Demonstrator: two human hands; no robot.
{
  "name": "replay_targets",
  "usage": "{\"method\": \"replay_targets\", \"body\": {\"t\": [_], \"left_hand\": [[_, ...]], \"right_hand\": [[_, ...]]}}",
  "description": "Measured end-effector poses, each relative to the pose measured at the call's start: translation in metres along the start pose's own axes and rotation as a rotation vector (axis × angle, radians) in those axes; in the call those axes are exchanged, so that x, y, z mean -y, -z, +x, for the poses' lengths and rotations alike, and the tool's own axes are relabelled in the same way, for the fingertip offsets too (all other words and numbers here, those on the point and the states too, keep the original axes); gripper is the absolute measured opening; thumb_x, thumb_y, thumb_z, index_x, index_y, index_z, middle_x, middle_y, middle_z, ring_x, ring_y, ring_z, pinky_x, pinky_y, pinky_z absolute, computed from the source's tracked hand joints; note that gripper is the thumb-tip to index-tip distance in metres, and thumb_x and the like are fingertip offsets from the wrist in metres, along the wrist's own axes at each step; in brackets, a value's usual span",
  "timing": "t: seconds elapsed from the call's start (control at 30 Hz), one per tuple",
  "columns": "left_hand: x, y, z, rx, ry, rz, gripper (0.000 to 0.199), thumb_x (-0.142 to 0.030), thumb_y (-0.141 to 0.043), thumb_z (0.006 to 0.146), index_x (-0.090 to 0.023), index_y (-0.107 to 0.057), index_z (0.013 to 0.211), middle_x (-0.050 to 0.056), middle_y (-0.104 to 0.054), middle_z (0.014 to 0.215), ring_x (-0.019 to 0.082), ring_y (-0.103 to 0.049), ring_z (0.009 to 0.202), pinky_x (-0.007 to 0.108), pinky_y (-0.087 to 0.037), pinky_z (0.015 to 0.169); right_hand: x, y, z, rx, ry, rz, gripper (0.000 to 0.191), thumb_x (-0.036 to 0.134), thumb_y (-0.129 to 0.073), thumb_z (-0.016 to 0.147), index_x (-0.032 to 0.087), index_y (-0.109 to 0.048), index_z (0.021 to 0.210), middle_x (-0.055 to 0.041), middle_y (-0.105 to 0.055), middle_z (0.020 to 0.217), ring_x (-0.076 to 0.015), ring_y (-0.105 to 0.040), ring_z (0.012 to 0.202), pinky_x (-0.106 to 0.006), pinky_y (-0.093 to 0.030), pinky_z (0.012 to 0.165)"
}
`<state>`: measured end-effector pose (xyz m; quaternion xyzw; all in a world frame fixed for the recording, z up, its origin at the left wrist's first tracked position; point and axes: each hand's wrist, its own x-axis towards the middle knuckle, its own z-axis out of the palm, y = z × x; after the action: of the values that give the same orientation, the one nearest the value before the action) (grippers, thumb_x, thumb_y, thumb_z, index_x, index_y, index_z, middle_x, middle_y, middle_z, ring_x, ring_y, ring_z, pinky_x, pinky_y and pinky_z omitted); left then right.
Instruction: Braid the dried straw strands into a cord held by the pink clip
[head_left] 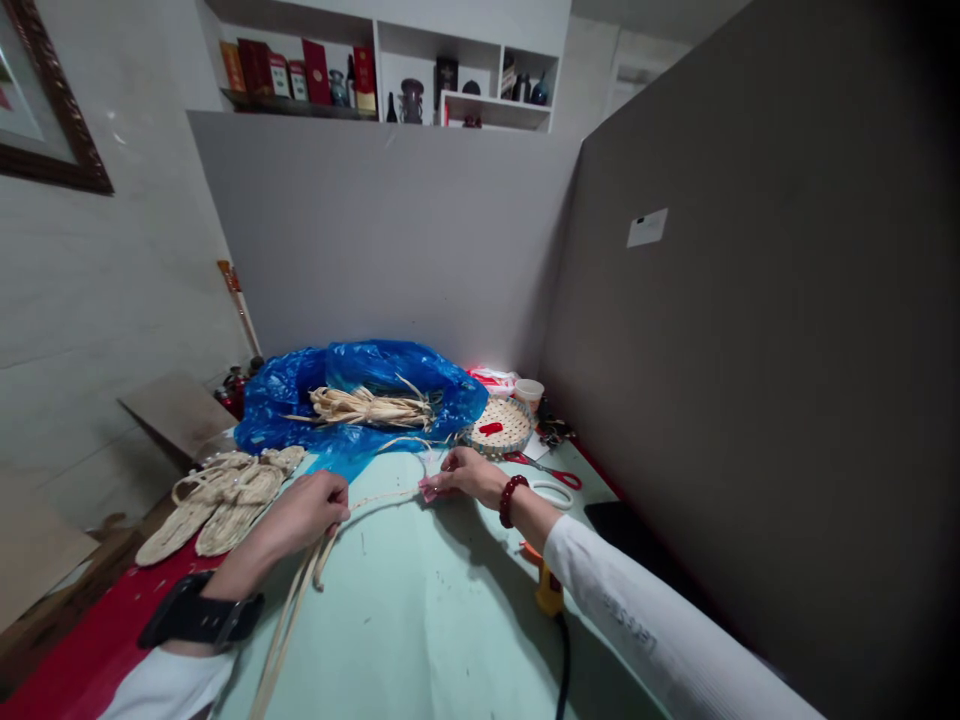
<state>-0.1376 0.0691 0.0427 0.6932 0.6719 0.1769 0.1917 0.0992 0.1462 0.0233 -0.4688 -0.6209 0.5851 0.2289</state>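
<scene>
Left hand [319, 505], left of centre in the frame: fingers curled closed on a pale straw cord [384, 497]. Right hand [466, 474], just right of it: fingers pinching a small pink piece [428, 489] at the cord's other end, near the middle of the frame. Cord runs between the two hands with a slight sag, braided or twisted, can't tell which from where I stand. Loose strands [281, 640] trail from under the left hand to the bottom edge. Black watch [201, 610] on left wrist, red bead bracelet [510, 502] on right.

Pale green tabletop [390, 630] underneath. Behind the hands, a straw bundle [367, 407] lies in an open blue plastic bag [405, 360]. Woven straw sandals [241, 508] at left, by a red cloth [82, 645]. Right of the bag: shallow woven basket [517, 424], small red object [491, 429] in it, pale cup [529, 391] just behind. Red-handled scissors [568, 479] and a white ring [556, 496] near the right wrist. Yellow tool [550, 592] with black cable [565, 665], lower right of centre, partly hidden by the right sleeve [645, 620].
</scene>
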Motion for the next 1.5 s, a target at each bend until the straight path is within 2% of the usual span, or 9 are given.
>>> {"method": "replay_targets", "body": {"t": [0.17,0.27,0.4,0.6,0.7,0.87,1.07,1.3,1.5], "left_hand": [[0.005,-0.002,0.006,-0.037,0.016,-0.045,0.016,-0.019,-0.054,0.063,-0.021,-0.054,0.047,-0.003,-0.06,0.046,0.018,-0.052,0.055,0.026,-0.029,0.056],[0.007,-0.003,0.008,-0.058,0.03,-0.081,0.017,-0.02,-0.058,0.069,-0.02,-0.055,0.052,-0.005,-0.058,0.048,0.016,-0.052,0.055,0.026,-0.031,0.057],[0.001,-0.01,0.013,-0.051,0.03,-0.138,0.026,-0.032,-0.061,0.079,-0.018,-0.056,0.058,-0.005,-0.058,0.053,0.015,-0.054,0.056,0.027,-0.038,0.061],[-0.025,-0.04,0.03,0.035,-0.037,-0.233,0.028,-0.036,-0.061,0.085,-0.016,-0.059,0.065,-0.005,-0.06,0.058,0.013,-0.057,0.058,0.029,-0.045,0.064],[-0.031,-0.05,0.037,0.032,-0.065,-0.29,0.028,-0.036,-0.06,0.086,-0.016,-0.059,0.066,-0.005,-0.059,0.059,0.012,-0.057,0.058,0.029,-0.047,0.064],[-0.034,-0.057,0.044,-0.04,-0.084,-0.39,0.028,-0.035,-0.06,0.085,-0.016,-0.057,0.065,-0.005,-0.056,0.058,0.012,-0.054,0.056,0.028,-0.044,0.062],[-0.044,-0.066,0.044,0.041,-0.162,-0.514,0.021,-0.03,-0.061,0.082,-0.016,-0.058,0.067,-0.005,-0.057,0.056,0.012,-0.055,0.055,0.027,-0.043,0.06],[-0.039,-0.076,0.046,0.065,-0.145,-0.518,0.025,-0.034,-0.061,0.083,-0.017,-0.057,0.065,-0.006,-0.055,0.054,0.011,-0.053,0.051,0.027,-0.042,0.057],[-0.046,-0.071,0.042,0.025,-0.127,-0.479,0.016,-0.025,-0.06,0.076,-0.017,-0.057,0.062,-0.005,-0.055,0.052,0.013,-0.053,0.053,0.027,-0.039,0.058]], "right_hand": [[-0.002,0.004,0.002,-0.055,0.09,0.084,0.013,0.024,-0.058,0.091,0.012,-0.06,0.094,-0.0006,-0.064,0.083,-0.011,-0.062,0.067,-0.026,-0.053,0.062],[-0.006,0.009,0.008,-0.114,0.144,0.116,0.011,0.019,-0.064,0.085,0.013,-0.055,0.082,0.0037,-0.06,0.069,-0.0098,-0.06,0.06,-0.024,-0.05,0.058],[-0.013,0.012,0.013,-0.146,0.201,0.148,0.039,0.017,-0.078,0.068,0.02,-0.04,0.073,0.0072,-0.057,0.056,-0.0129,-0.064,0.058,-0.022,-0.048,0.057],[-0.018,0.008,0.011,-0.11,0.233,0.137,0.053,0.039,-0.081,0.06,0.024,-0.032,0.073,0.001,-0.066,0.066,-0.0223,-0.07,0.075,-0.026,-0.05,0.059],[-0.02,0.011,0.01,-0.143,0.224,0.08,0.054,0.04,-0.082,0.058,0.023,-0.033,0.072,0.0018,-0.065,0.066,-0.0216,-0.069,0.074,-0.025,-0.047,0.057],[-0.022,0.019,0.011,-0.184,0.198,-0.033,0.052,0.034,-0.084,0.054,0.022,-0.036,0.068,0.0029,-0.063,0.064,-0.0187,-0.065,0.07,-0.023,-0.043,0.056],[-0.022,0.021,0.011,-0.21,0.181,-0.123,0.049,0.03,-0.085,0.052,0.021,-0.038,0.065,0.0044,-0.059,0.06,-0.016,-0.06,0.066,-0.022,-0.04,0.054],[-0.025,0.028,0.011,-0.217,0.188,-0.171,0.047,0.03,-0.084,0.054,0.021,-0.04,0.065,0.0046,-0.057,0.06,-0.0139,-0.057,0.063,-0.021,-0.039,0.054],[-0.028,0.029,0.01,-0.21,0.211,-0.175,0.047,0.033,-0.083,0.057,0.021,-0.038,0.064,0.0049,-0.055,0.058,-0.0134,-0.057,0.06,-0.021,-0.04,0.053]]}}
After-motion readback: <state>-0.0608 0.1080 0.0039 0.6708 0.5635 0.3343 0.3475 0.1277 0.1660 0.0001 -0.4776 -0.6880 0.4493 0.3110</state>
